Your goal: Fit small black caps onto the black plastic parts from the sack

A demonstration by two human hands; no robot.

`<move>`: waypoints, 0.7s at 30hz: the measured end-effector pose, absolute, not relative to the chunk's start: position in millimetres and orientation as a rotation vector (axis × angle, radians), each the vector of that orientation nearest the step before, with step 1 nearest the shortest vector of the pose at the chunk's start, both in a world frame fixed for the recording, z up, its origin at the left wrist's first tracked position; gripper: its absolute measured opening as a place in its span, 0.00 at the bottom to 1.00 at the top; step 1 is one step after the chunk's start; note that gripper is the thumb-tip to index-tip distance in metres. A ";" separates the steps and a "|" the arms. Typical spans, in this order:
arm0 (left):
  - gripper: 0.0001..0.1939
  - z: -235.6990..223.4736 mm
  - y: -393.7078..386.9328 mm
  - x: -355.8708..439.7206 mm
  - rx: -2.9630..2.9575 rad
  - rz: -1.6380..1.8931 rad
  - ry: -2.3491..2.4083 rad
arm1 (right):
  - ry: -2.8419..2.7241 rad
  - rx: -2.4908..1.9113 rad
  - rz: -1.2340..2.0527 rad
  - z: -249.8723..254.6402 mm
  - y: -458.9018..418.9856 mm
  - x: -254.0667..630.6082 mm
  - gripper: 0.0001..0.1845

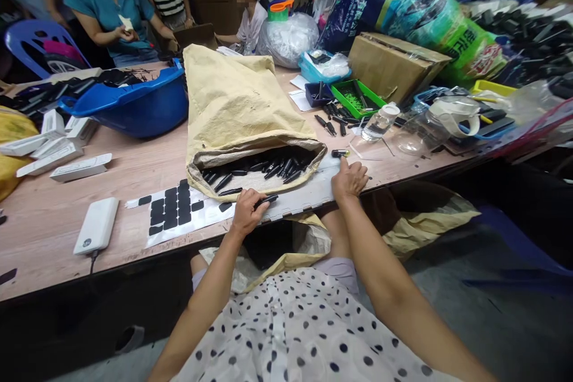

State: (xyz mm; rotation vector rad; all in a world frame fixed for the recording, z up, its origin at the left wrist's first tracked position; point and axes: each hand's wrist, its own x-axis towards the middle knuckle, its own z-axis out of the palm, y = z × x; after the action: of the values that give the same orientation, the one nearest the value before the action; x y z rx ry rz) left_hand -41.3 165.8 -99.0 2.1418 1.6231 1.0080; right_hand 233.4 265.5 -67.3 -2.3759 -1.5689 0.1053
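Note:
My left hand [248,212] is closed around a slim black pen-shaped piece [267,200] at the table's front edge. It is just below the mouth of a yellowish woven sack [242,101], where several similar black pieces [286,167] lie loose. My right hand [349,180] rests on the table edge with its fingers apart, a fingertip at or close to a small black-and-yellow cylinder [341,153]. A white sheet with black rounded stickers [171,209] lies left of my left hand, its right part under the sack.
A white power bank [96,225], white boxes [80,167] and a blue basin [129,101] are on the left. A green tray [358,99], a clear bottle [380,123] and a plastic jug [434,125] stand to the right. Another open sack [308,239] is below the edge. People work opposite.

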 end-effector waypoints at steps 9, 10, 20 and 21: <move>0.11 -92.4 83.5 -9.3 2.502 1.140 1.467 | -1.639 -2.317 -0.058 -81.0 266.7 234.7 0.25; 0.11 -92.8 86.2 -9.0 2.478 1.190 1.520 | -1.639 -2.308 -0.064 -82.3 267.3 235.1 0.25; 0.12 -85.5 183.5 -100.2 1.702 0.822 2.397 | -1.652 -2.302 -0.066 -86.8 269.9 232.2 0.27; 0.11 -85.8 185.1 -106.6 1.686 0.725 2.372 | -1.655 -2.305 -0.063 -86.6 269.9 231.7 0.27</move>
State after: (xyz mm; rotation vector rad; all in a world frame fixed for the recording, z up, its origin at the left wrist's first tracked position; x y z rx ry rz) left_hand -106.6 185.1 -85.8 1.6864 2.3723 0.7251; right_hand 231.7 269.9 -86.6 -2.3054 -1.6550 -0.0630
